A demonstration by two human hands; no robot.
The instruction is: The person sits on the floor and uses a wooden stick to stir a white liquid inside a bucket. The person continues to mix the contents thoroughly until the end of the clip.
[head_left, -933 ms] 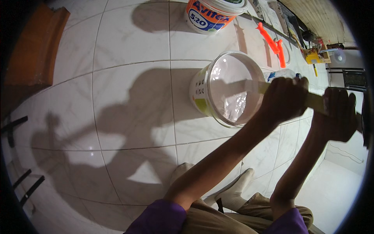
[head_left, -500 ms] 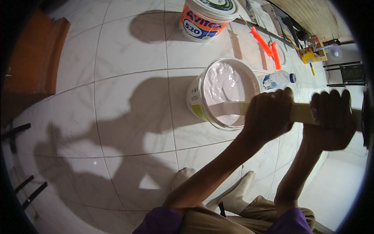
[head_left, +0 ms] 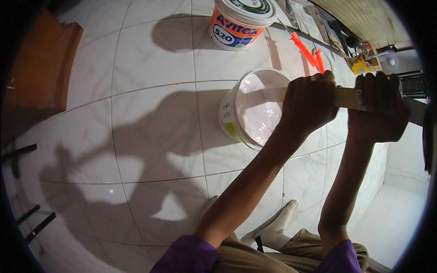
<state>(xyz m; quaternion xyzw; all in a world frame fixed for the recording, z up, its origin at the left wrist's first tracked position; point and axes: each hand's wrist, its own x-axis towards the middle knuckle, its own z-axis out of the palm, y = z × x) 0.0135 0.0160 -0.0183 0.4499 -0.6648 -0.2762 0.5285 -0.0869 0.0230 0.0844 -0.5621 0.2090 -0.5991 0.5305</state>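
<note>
Fingers (head_left: 378,86) of two hands are what I see first, all curled tight around one stick (head_left: 349,98), with no gap I can make out. Left hand (head_left: 309,102) grips it nearer the paint; right hand (head_left: 378,107) grips it higher up, the two fists a little apart with a bare stretch of stick between them. That stick slants from the right edge of my view down into one open bucket (head_left: 230,120), its low end coated in pale paint (head_left: 260,118) (how deep it goes, I cannot tell). I count two buckets in all: the open one in front of the person, and one lidded bucket (head_left: 237,32), orange and white, standing beyond it. To the right of the lidded one I count two orange handles (head_left: 304,51), one yellow box (head_left: 358,65) farther along. Two purple sleeves (head_left: 187,255) come in from below, over brown trousers (head_left: 243,257). Of two pale socks (head_left: 277,225), one is mostly hidden behind the left forearm. One broad shadow (head_left: 148,136) spreads over the white tiles (head_left: 157,68), and one piece of brown furniture (head_left: 38,68) stands at far left.
</note>
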